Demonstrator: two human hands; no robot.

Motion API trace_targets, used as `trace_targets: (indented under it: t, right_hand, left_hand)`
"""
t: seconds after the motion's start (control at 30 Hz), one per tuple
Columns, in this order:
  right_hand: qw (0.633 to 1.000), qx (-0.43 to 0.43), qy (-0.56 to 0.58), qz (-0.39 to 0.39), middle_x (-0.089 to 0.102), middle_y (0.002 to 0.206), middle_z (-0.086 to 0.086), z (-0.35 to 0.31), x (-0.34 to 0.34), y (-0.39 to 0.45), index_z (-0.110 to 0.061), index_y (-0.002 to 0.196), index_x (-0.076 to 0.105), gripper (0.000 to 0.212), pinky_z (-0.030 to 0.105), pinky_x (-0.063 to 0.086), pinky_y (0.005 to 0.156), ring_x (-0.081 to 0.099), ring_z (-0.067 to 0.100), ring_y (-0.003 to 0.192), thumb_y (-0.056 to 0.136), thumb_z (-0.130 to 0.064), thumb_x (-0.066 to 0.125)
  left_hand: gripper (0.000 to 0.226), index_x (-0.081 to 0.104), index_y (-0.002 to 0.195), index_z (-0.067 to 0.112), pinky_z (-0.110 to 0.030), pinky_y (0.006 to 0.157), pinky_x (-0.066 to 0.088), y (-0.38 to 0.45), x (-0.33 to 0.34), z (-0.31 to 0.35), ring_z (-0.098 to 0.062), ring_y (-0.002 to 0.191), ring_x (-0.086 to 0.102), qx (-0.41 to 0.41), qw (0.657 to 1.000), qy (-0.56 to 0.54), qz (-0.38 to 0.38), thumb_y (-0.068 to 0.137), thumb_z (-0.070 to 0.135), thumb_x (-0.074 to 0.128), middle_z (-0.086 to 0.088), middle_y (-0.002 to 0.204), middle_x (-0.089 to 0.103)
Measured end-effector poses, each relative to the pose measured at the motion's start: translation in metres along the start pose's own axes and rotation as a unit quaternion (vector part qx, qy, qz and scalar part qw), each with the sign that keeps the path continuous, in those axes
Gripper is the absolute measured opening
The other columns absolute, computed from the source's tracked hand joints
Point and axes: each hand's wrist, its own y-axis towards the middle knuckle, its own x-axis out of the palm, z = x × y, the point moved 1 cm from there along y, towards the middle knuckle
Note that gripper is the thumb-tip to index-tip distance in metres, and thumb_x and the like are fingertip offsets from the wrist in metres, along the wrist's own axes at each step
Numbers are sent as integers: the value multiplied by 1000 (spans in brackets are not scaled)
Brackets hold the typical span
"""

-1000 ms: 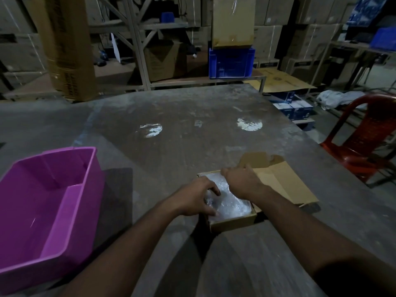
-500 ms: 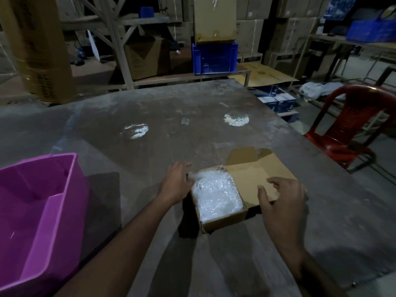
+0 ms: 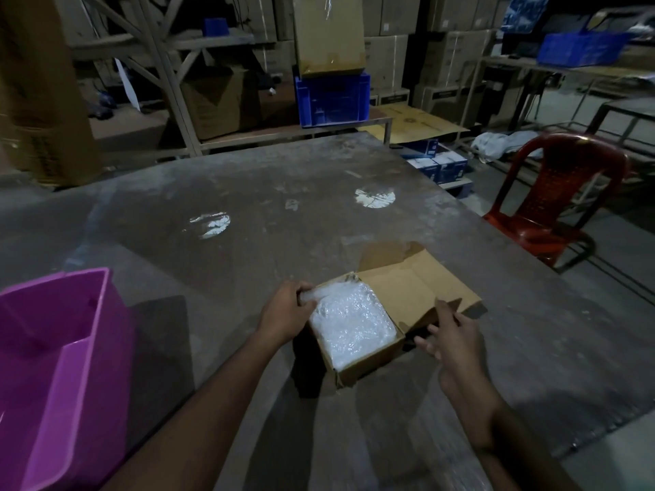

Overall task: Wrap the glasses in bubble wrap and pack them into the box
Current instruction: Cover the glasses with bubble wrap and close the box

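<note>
Left hand (image 3: 287, 311) curls over the box's left wall, fingers gripping the rim and an end of bubble wrap that pokes over it. Right hand (image 3: 452, 340) loose, fingers spread and relaxed, holding nothing, just beside the box's right side under the flap (image 3: 413, 290). Box (image 3: 368, 365) sits open on my table (image 3: 248, 193); bubble wrap (image 3: 349, 327) fills it to the rim. Glasses themselves not visible under the wrap. No writing legible on the box or flap. Pink bin (image 3: 67, 370) at my left, well apart from the box. Red chair (image 3: 553, 203) off the table's right edge. Far side: blue crate (image 3: 331, 99) with a carton (image 3: 328, 33) on top, more cartons stacked behind; their print too dim to read. Two bright light patches on the tabletop.
</note>
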Motion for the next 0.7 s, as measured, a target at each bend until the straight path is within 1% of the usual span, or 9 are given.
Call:
trace_targets:
  t: [0.07, 0.1, 0.2, 0.3, 0.4, 0.5, 0.57, 0.63, 0.7]
  right_hand:
    - [999, 39, 28, -21, 60, 106, 9, -6, 4, 0, -8, 121, 55, 44, 34, 56, 62, 61, 21, 101, 94, -39, 68]
    - [997, 56, 39, -33, 58, 100, 5, -10, 6, 1, -11, 119, 53, 40, 31, 53, 58, 59, 20, 97, 94, -38, 68]
    - [992, 75, 32, -93, 54, 87, 2, -22, 9, 4, -18, 110, 55, 30, 23, 44, 46, 55, 13, 73, 91, -36, 69]
    - [988, -30, -37, -148, 58, 86, -2, -30, 9, -6, -23, 100, 52, 22, 20, 42, 49, 54, 7, 65, 90, -22, 71]
    - [939, -203, -189, -205, 68, 99, -8, -29, 3, -32, -25, 113, 53, 42, 22, 50, 66, 63, 5, 78, 84, -12, 79]
    - [864, -309, -340, -208, 62, 106, -12, -20, -2, -53, -28, 120, 51, 57, 16, 48, 73, 61, 0, 92, 75, -26, 87]
    - [832, -350, -389, -185, 58, 109, -10, -13, 0, -59, -29, 124, 50, 63, 24, 48, 72, 60, 7, 94, 72, -32, 87]
    - [828, -358, -403, -156, 57, 101, -8, -11, 4, -62, -29, 120, 50, 61, 23, 41, 63, 59, 11, 86, 72, -34, 88]
    - [836, -349, -397, -146, 56, 94, -7, -11, 6, -61, -30, 117, 49, 60, 22, 36, 58, 59, 14, 80, 72, -36, 88]
  left_hand:
    - [30, 70, 119, 20, -33, 90, 52, -3, -1, -3, -15, 101, 65, -2, 1000, 1, -3, 89, 25, 73, 4, 113, 70]
    - [30, 71, 119, 21, -33, 89, 52, -5, -2, -4, -14, 99, 65, -1, 1000, 2, -4, 89, 25, 73, 5, 113, 70]
    - [30, 71, 119, 20, -34, 89, 53, -8, -4, -8, -14, 98, 65, -8, 1000, -2, -2, 89, 25, 73, 5, 112, 71]
    - [28, 71, 118, 22, -38, 93, 55, -9, -8, -13, -14, 100, 67, -29, 999, -36, -13, 92, 31, 70, 5, 112, 73]
    - [36, 72, 115, 21, -42, 95, 55, -7, -13, -17, -20, 102, 69, -54, 994, -97, -7, 89, 45, 62, 0, 107, 74]
    - [17, 68, 112, 15, -32, 82, 53, 0, -16, -13, -24, 102, 66, -72, 982, -174, 7, 103, 25, 58, -5, 104, 71]
    - [19, 61, 122, 10, -22, 70, 50, 3, -17, -5, -20, 98, 63, -79, 965, -249, 2, 105, 14, 53, -6, 107, 65]
    - [31, 53, 135, 8, -14, 71, 51, 4, -19, 2, -15, 95, 60, -67, 954, -293, -6, 105, 4, 50, -7, 112, 60]
    - [38, 52, 138, 11, -15, 79, 52, 7, -20, 7, -14, 103, 60, -43, 954, -296, -16, 103, -3, 48, -5, 117, 59]
